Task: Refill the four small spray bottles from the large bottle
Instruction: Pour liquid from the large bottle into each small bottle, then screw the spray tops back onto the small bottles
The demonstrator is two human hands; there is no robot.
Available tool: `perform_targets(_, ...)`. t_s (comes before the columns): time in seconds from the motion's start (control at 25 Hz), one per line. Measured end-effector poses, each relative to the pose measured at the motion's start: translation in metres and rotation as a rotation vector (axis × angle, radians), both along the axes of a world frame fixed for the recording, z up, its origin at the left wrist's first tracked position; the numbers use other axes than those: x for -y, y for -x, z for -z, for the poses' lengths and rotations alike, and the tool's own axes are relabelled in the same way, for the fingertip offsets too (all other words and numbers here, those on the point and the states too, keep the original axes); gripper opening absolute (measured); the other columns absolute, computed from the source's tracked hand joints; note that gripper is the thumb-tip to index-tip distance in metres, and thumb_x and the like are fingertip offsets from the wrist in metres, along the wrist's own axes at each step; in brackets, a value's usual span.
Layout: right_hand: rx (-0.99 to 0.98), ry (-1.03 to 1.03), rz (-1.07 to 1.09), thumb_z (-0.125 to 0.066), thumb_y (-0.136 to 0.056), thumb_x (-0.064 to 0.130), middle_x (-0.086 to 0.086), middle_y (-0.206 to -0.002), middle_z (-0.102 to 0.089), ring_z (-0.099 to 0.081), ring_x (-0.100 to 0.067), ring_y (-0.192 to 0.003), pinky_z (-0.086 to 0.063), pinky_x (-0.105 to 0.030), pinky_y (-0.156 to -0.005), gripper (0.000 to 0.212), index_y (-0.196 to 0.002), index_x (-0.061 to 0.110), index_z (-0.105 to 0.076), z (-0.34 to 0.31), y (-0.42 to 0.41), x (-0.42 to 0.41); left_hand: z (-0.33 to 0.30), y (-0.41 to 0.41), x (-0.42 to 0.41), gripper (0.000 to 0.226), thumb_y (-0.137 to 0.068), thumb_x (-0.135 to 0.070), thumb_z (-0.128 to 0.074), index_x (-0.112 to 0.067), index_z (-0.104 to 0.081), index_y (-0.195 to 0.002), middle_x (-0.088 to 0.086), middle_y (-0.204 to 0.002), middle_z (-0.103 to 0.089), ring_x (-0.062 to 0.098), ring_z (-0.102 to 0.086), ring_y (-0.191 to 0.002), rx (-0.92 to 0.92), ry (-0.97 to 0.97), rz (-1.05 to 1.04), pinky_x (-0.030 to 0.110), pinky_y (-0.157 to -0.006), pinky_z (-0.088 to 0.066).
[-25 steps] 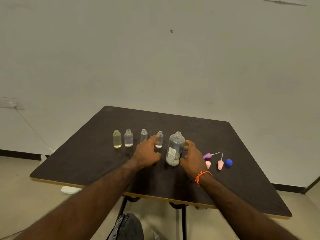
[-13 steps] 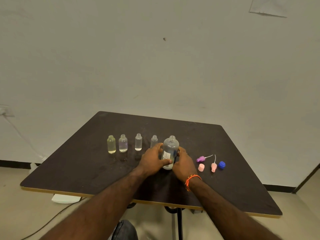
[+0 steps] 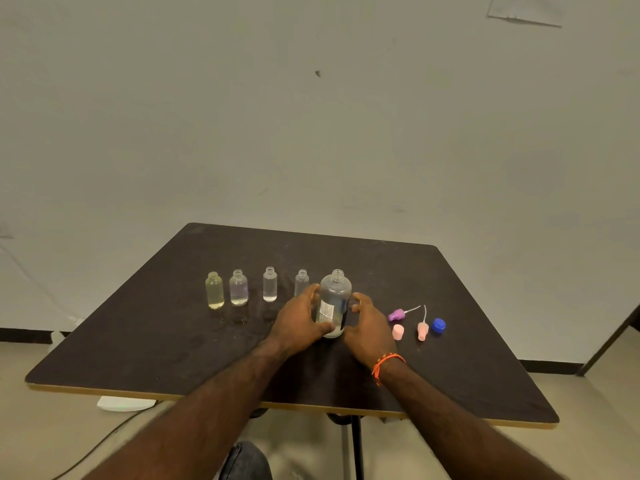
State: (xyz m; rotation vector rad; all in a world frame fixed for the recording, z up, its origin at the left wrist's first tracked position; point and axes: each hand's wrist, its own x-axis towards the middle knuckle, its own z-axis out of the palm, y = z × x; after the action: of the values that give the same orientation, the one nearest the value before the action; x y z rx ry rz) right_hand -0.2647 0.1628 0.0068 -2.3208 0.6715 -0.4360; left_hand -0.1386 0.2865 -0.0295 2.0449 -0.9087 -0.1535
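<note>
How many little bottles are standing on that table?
4, in a row left of the large bottle: a yellowish bottle far left, a second bottle, a third bottle, and a fourth bottle partly behind the left hand.

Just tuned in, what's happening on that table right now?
A person has both hands on the large bottle, which stands upright and uncapped on the dark table: left hand and right hand grip its sides. Four small uncapped bottles stand in a row to its left. Spray heads and caps lie to the right. No pouring is happening.
</note>
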Motion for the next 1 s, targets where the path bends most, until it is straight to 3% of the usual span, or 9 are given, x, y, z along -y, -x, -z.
perform_targets(0.08, -0.016, 0.053, 0.017, -0.068, -0.085, 0.005, -0.005, -0.134, -0.060, -0.060, -0.020, -0.119, -0.052, -0.033, -0.098, 0.065, -0.144, 0.016, -0.042, 0.000, 0.004, 0.008, -0.007, -0.002, -0.004, 0.075, -0.071, -0.025, -0.077, -0.029, -0.048, -0.140, -0.007, -0.132, -0.064, 0.014, -0.061, -0.118, 0.089, -0.038, -0.036, 0.040, -0.103, -0.053)
perform_targets(0.24, -0.035, 0.141, 0.055, -0.064, -0.090, 0.012, 0.003, -0.126, -0.065, -0.063, -0.011, -0.110, -0.050, -0.025, -0.090, 0.047, -0.134, 0.022, -0.053, 0.002, 0.014, 0.020, -0.029, -0.017, -0.008, 0.046, -0.081, -0.008, -0.071, -0.019, -0.063, -0.125, 0.001, -0.115, -0.069, 0.025, -0.065, -0.106, 0.252, 0.021, -0.295, 0.044, -0.093, -0.057)
perform_targets(0.32, -0.052, 0.188, 0.070, -0.061, -0.092, 0.017, 0.007, -0.123, -0.067, -0.064, -0.010, -0.108, -0.051, -0.026, -0.089, 0.040, -0.131, 0.024, -0.056, 0.003, 0.017, 0.021, -0.034, -0.031, -0.005, 0.045, -0.087, -0.008, -0.069, -0.014, -0.062, -0.131, 0.006, -0.125, -0.069, 0.028, -0.065, -0.114, 0.201, 0.055, -0.329, 0.048, -0.099, -0.055)
perform_targets(0.44, -0.063, 0.260, 0.064, -0.059, -0.094, 0.023, 0.009, -0.115, -0.069, -0.066, -0.008, -0.102, -0.051, -0.024, -0.084, 0.037, -0.131, 0.025, -0.056, 0.007, 0.020, 0.021, -0.033, -0.053, 0.002, 0.060, -0.094, -0.011, -0.070, -0.011, -0.048, -0.150, 0.010, -0.148, -0.057, 0.030, -0.056, -0.135, 0.031, 0.041, -0.266, 0.044, -0.112, -0.047)
perform_targets(0.64, -0.077, 0.305, 0.095, -0.058, -0.095, 0.025, 0.011, -0.109, -0.068, -0.065, -0.008, -0.093, -0.052, -0.024, -0.083, 0.036, -0.131, 0.026, -0.056, 0.012, 0.023, 0.029, -0.016, -0.069, 0.019, 0.069, -0.092, -0.019, -0.075, -0.009, -0.043, -0.152, 0.012, -0.148, -0.058, 0.028, -0.057, -0.133, -0.022, -0.044, -0.234, 0.035, -0.109, -0.046)
perform_targets(0.72, -0.094, 0.270, 0.080, -0.062, -0.093, 0.027, 0.011, -0.117, -0.066, -0.065, -0.008, -0.099, -0.049, -0.023, -0.085, 0.041, -0.133, 0.026, -0.053, 0.012, 0.021, 0.033, -0.010, -0.070, 0.022, 0.067, -0.092, -0.018, -0.075, -0.009, -0.044, -0.151, 0.011, -0.142, -0.062, 0.029, -0.062, -0.126, -0.026, -0.085, -0.239, 0.035, -0.105, -0.049)
perform_targets(0.84, -0.065, 0.154, -0.019, -0.072, -0.085, 0.028, 0.007, -0.134, -0.058, -0.064, -0.011, -0.104, -0.055, -0.029, -0.090, 0.068, -0.145, 0.027, -0.039, 0.009, 0.010, 0.029, -0.003, -0.063, 0.022, 0.060, -0.092, -0.016, -0.070, -0.010, -0.045, -0.147, 0.012, -0.131, -0.067, 0.029, -0.066, -0.115, -0.021, -0.001, -0.309, 0.037, -0.096, -0.054)
perform_targets(0.92, 0.000, 0.067, -0.040, -0.074, -0.080, 0.024, 0.005, -0.138, -0.052, -0.063, -0.013, -0.103, -0.057, -0.034, -0.091, 0.080, -0.149, 0.026, -0.033, 0.007, -0.002, 0.024, -0.003, -0.050, 0.015, 0.052, -0.087, -0.015, -0.069, -0.011, -0.053, -0.136, 0.007, -0.125, -0.067, 0.026, -0.064, -0.112, 0.133, 0.112, -0.354, 0.040, -0.096, -0.054)
perform_targets(1.0, 0.061, 0.013, -0.050, -0.075, -0.076, 0.025, 0.004, -0.140, -0.050, -0.060, -0.016, -0.112, -0.056, -0.039, -0.095, 0.086, -0.149, 0.024, -0.031, 0.005, -0.012, 0.020, 0.000, -0.038, 0.005, 0.057, -0.077, -0.012, -0.073, -0.015, -0.054, -0.131, 0.000, -0.122, -0.062, 0.018, -0.059, -0.110, 0.279, 0.158, -0.205, 0.040, -0.098, -0.053)
